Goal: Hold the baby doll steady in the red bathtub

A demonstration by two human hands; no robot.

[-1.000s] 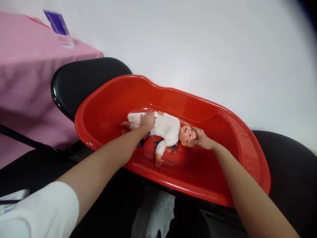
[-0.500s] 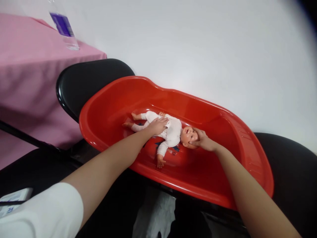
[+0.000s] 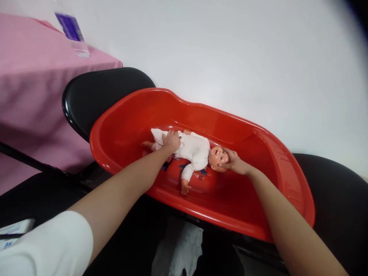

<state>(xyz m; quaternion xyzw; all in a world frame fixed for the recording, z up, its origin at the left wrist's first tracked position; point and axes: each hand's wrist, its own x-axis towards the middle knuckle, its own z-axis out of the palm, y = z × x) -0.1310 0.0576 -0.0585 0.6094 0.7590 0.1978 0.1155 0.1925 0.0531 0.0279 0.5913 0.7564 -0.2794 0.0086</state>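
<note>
A baby doll (image 3: 198, 148) in white clothing lies on its back in a red baby bathtub (image 3: 138, 101), its head toward the right. My right hand (image 3: 235, 163) cups the top and side of the doll's head, with the fingers curled round it. Over the doll's upper legs, my left hand (image 3: 171, 141) has its fingers bent on white fabric (image 3: 156, 135). That fabric covers the doll's far foot; whether it is a trouser leg or a separate cloth, I cannot tell. The near foot (image 3: 147, 145) is bare. A greyish patch shows on the doll's top.
Black chairs stand beneath the tub, one backrest (image 3: 100, 90) at left and another black chair (image 3: 330, 191) at right. A pink-covered table (image 3: 25, 53) with a clear bottle (image 3: 73, 32) is at upper left. The white wall (image 3: 230, 53) rises behind the tub.
My left hand has moved from the doll's belly to its legs, and its fingers have bent. White fabric now covers the far foot, bare before. My right hand stays at the head.
</note>
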